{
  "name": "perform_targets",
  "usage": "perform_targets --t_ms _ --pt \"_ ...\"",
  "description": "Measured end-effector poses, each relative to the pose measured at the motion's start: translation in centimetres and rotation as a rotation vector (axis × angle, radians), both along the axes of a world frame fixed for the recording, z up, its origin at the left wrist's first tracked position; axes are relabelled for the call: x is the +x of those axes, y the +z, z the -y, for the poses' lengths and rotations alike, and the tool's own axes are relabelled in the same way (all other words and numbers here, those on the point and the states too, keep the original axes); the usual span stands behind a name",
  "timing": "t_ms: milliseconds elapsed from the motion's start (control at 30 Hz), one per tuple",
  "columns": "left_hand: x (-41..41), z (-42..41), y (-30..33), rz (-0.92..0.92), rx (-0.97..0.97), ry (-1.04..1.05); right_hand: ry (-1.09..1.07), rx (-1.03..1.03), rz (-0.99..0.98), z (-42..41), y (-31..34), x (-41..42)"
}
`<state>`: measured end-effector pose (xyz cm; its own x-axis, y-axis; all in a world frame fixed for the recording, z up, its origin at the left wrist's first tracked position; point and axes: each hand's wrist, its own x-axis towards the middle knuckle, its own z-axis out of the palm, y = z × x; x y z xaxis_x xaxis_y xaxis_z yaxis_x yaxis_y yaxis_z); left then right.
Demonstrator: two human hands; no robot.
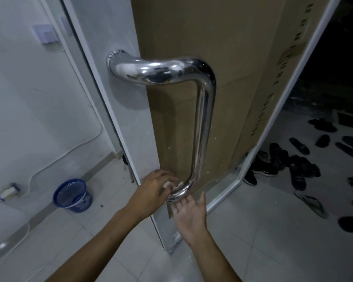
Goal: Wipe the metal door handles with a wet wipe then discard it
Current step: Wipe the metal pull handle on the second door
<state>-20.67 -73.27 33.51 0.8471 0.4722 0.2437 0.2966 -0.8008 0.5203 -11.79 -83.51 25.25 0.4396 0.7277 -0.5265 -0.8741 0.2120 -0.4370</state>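
A shiny metal pull handle [202,110] runs down the edge of a glass door backed with brown cardboard [232,58]. At the handle's lower bend, my left hand [151,192] pinches a small white wet wipe [174,186] against the metal. My right hand [190,214] is just below the bend, palm up, fingers spread and relaxed, its fingertips close under the handle. Most of the wipe is hidden by my left fingers.
A blue mesh waste basket [71,196] stands on the tiled floor to the left, near the white wall. Several dark shoes and sandals [306,159] lie outside the door at the right. A white cable [55,157] runs along the wall.
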Motion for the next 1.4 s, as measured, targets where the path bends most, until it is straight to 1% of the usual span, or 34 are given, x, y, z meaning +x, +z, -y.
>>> perform_targets --t_ms 100,133,167,200,233,267,300,333,367,500,567,633,700,767,833,900,1000,1100,1167,1233,1333,1400 --pt "0.3 -0.2 0.2 -0.033 -0.023 0.008 -0.064 -0.015 -0.14 0.5 -0.7 -0.1" --pt "0.4 -0.2 0.2 -0.049 -0.036 0.012 -0.071 -0.018 -0.154 0.2 -0.5 -0.3" --pt "0.6 -0.2 0.2 -0.061 -0.052 0.02 -0.05 -0.109 0.054 0.0 -0.5 -0.4" --pt "0.7 -0.1 0.3 -0.071 -0.071 0.023 -0.07 -0.159 0.189 0.1 -0.7 -1.1" --pt "0.8 0.0 0.3 -0.078 -0.096 0.026 -0.088 -0.116 0.152 0.0 -0.7 -1.8" --pt "0.9 0.1 0.3 -0.083 -0.125 0.029 -0.1 -0.102 0.161 -0.3 -0.3 -2.3" --pt "1.0 0.2 0.3 -0.083 -0.156 0.035 -0.087 -0.16 0.287 -0.3 0.0 -2.7" --pt "1.0 0.3 0.4 -0.084 -0.189 0.042 -0.077 -0.163 0.38 -0.2 0.3 -2.8" --pt "1.0 0.4 0.4 -0.086 -0.22 0.047 -0.069 -0.138 0.385 -0.2 0.7 -2.8" --pt "1.3 0.4 0.7 -0.099 -0.347 0.063 -0.113 -0.078 0.539 -0.3 2.3 0.1" --pt "1.4 0.6 0.8 -0.106 -0.395 0.058 -0.034 -0.058 0.59 -0.3 2.8 2.9" --pt "1.6 0.8 0.8 -0.103 -0.413 0.031 0.146 -0.11 0.677 -0.2 4.1 5.9" --pt "1.9 1.0 0.8 -0.08 -0.414 0.024 0.331 -0.106 0.784 -0.1 5.9 8.6" --pt "2.2 0.9 0.8 0.002 -0.417 0.083 0.476 -0.048 0.833 -0.3 8.0 10.5" --pt "2.3 0.6 1.1 0.088 -0.425 0.151 0.592 0.04 0.838 -0.7 10.3 11.9" --pt "2.3 0.2 1.5 0.102 -0.415 0.165 0.697 0.132 0.844 -1.3 12.9 13.0" --pt "2.3 -0.1 2.0 0.085 -0.428 0.123 0.769 0.26 0.834 -2.0 16.3 14.1" --pt "2.4 -0.1 2.4 0.111 -0.494 0.101 0.766 0.343 0.805 -2.2 17.8 14.1" --pt "2.6 -0.1 3.0 0.141 -0.512 0.096 0.73 0.338 0.831 -2.0 17.8 13.7" --pt "2.7 -0.1 3.6 0.185 -0.544 0.095 0.669 0.277 0.888 -1.8 17.3 13.1" --pt "2.8 0.0 4.0 0.244 -0.598 0.085 0.566 0.118 0.984 -1.1 15.4 12.2" --pt "2.9 0.2 4.0 0.27 -0.637 0.051 0.456 0.017 0.988 -0.2 13.3 11.4"
